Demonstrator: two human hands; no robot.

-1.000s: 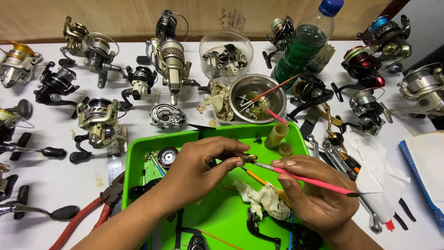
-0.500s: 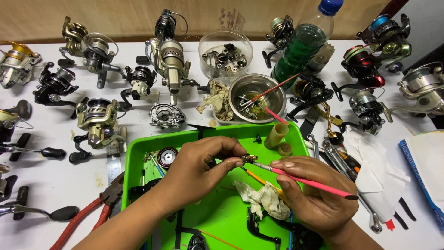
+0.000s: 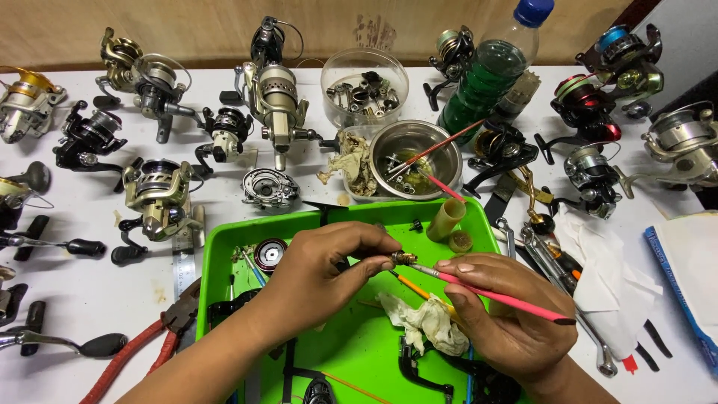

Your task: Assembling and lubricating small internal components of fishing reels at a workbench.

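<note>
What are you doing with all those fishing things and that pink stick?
A person's left hand pinches a small brass part over a green tray. The right hand holds a pink brush, its tip at the part. A crumpled rag lies in the tray. Many fishing reels lie on the white table.

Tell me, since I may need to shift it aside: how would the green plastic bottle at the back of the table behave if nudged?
The green bottle stands tall and narrow, so a push near its blue cap would probably tip it. It looks nearly full of green liquid, so likely heavy for its size. Reels crowd around it, so it might knock them.
</note>
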